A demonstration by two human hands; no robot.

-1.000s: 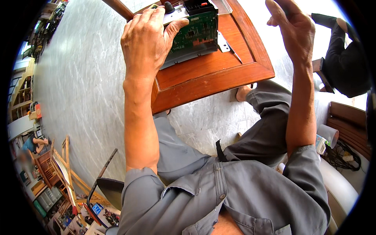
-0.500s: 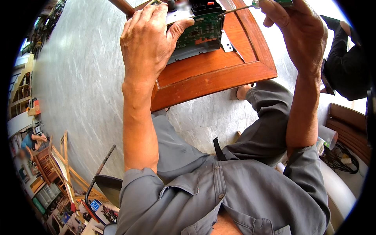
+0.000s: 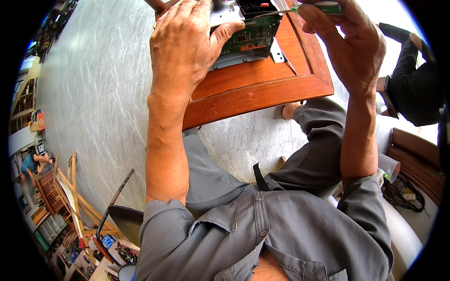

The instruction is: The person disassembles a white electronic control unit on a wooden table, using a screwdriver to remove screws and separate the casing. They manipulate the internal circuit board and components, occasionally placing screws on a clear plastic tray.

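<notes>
An electronic device with an exposed green circuit board point(image 3: 255, 36), a pale metal plate point(image 3: 226, 16) and a black slotted top stands on a small wooden table point(image 3: 262, 90). My left hand point(image 3: 182, 54) clasps its left side, thumb pressed along the plate's edge above the board; the fingertips are partly out of sight. In my right hand point(image 3: 351, 49) is a screwdriver point(image 3: 323, 8) with a green handle, pinched between thumb and fingers. Its shaft points left, and the tip is near the board's upper edge; whether it touches is unclear.
A metal bracket point(image 3: 276, 52) and a thin pointed tool point(image 3: 290, 64) lie beside the device. Someone in black point(image 3: 417, 79) is at the right. Black cables point(image 3: 402, 193) lie lower right. Wooden frames point(image 3: 75, 196) and a dark chair point(image 3: 125, 220) stand at the lower left.
The device and my left hand appear farther right in view. My right hand and the screwdriver have shifted left and slightly down, with the shaft now lying more nearly level.
</notes>
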